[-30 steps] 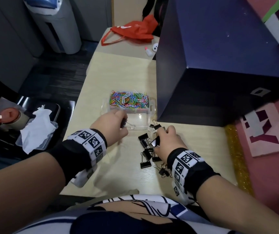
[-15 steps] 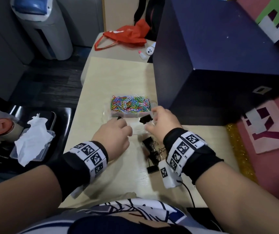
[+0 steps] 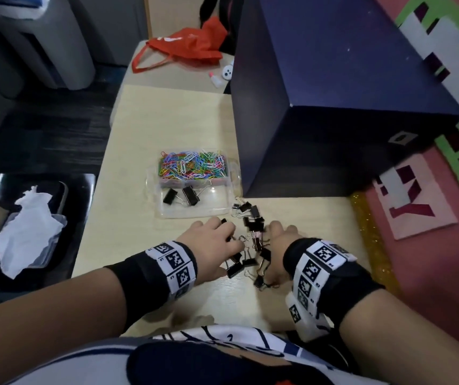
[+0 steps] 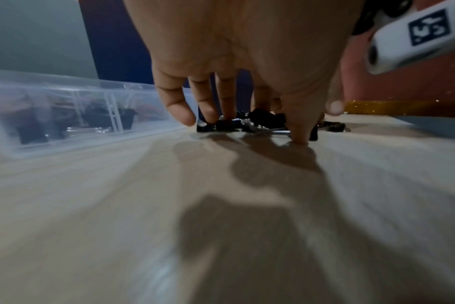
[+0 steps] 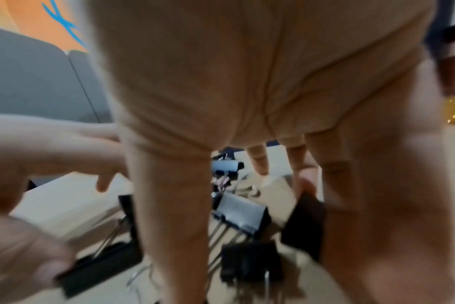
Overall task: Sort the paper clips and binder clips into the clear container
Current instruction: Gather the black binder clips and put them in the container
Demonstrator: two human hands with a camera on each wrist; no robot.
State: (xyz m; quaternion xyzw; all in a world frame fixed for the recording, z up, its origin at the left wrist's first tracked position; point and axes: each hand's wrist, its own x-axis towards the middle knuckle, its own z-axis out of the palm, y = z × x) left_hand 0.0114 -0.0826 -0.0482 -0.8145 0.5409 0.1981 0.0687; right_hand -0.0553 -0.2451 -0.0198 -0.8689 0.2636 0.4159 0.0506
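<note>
The clear container [image 3: 233,176] stands mid-table. Its far compartment holds colourful paper clips [image 3: 192,165]; its near one holds two black binder clips [image 3: 181,197]. A pile of black binder clips [image 3: 253,234] lies on the table just right of its near corner. My left hand [image 3: 213,244] reaches into the pile from the left, fingers [image 4: 226,107] straight down on the clips and thumb tip on the table. My right hand [image 3: 278,236] comes in from the right, its thumb [image 5: 169,205] and fingers spread over the clips [image 5: 243,214], one fingertip touching a dark clip. Neither hand plainly pinches a clip.
A big dark blue box [image 3: 333,107] stands right of the container, close to the pile. A red bag [image 3: 189,48] and a small white bottle [image 3: 215,79] lie at the far end. A black tray with white tissue [image 3: 28,234] sits left, off the table. A pink mat [image 3: 417,232] lies right.
Both hands have drawn back from the container to the pile of binder clips. Two black binder clips now lie in the container's near compartment.
</note>
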